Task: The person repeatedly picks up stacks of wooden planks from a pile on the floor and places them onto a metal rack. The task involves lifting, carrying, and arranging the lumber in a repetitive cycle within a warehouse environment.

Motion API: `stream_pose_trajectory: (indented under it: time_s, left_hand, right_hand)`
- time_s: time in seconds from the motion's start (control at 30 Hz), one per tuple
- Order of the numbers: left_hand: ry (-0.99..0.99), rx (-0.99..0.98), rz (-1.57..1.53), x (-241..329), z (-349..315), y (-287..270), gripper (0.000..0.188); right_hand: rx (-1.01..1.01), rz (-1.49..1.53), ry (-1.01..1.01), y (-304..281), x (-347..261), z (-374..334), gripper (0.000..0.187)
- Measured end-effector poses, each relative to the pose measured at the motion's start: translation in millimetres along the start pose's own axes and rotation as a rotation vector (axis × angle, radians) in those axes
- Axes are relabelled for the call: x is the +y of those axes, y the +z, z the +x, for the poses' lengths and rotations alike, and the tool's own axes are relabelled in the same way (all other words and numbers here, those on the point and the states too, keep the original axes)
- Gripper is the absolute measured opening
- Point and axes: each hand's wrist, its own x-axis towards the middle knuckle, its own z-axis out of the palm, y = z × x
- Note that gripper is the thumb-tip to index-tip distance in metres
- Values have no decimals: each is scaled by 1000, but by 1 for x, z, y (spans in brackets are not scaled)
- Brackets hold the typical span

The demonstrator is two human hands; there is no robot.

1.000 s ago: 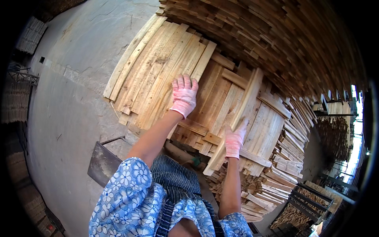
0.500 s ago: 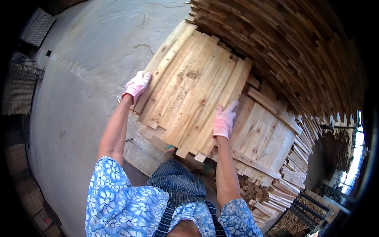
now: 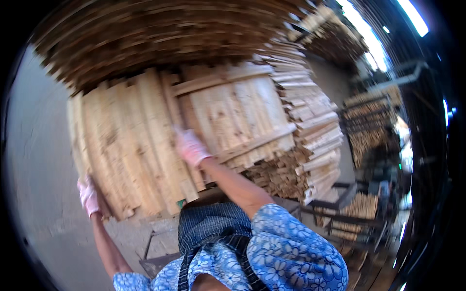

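Note:
Pale wooden slats [image 3: 124, 150] lie side by side as a layer in front of me, their near ends uneven. My left hand [image 3: 89, 196], in a pink and white glove, rests against the layer's outer left side near the close end. Its fingers look stretched along the edge. On the layer's right side lies my right hand [image 3: 192, 148], gloved alike, its fingers reaching forward over the outer slats. Both hands are blurred, and whether they press hard cannot be told. Just right of it, two crosswise strips [image 3: 255, 143] lie over a second layer of slats [image 3: 233, 114].
A tall stack of wood [image 3: 160, 36] rises behind the slats. More piled strips [image 3: 315, 131] stand to the right, with dark metal racks [image 3: 359, 218] of wood beyond. Grey concrete floor [image 3: 39, 145] spreads on the left.
My view has swung to the right, so the slats and both hands now appear further left. My left hand sits closer to the near end of the slats; the right stays along their right side.

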Motion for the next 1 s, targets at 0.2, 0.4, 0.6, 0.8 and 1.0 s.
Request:
stream_pose_trajectory:
  time_s: [0.2,0.4,0.6,0.8,1.0]
  left_hand:
    - [0,-87,244,34,0,-9,83]
    - [826,-187,-207,174,-113,118,62]
    - [1025,-1146,-201,300,-413,287,49]
    - [294,-1607,-151,331,-536,462,53]
    - [-126,-1593,-214,399,-573,610,87]
  right_hand:
    - [-239,258,-3,-27,9,2,54]
    - [154,396,-213,-114,71,-117,49]
    - [725,386,432,-151,325,-279,38]
    - [785,329,1087,-155,568,-403,57]
    - [637,410,1483,-190,668,-365,89]
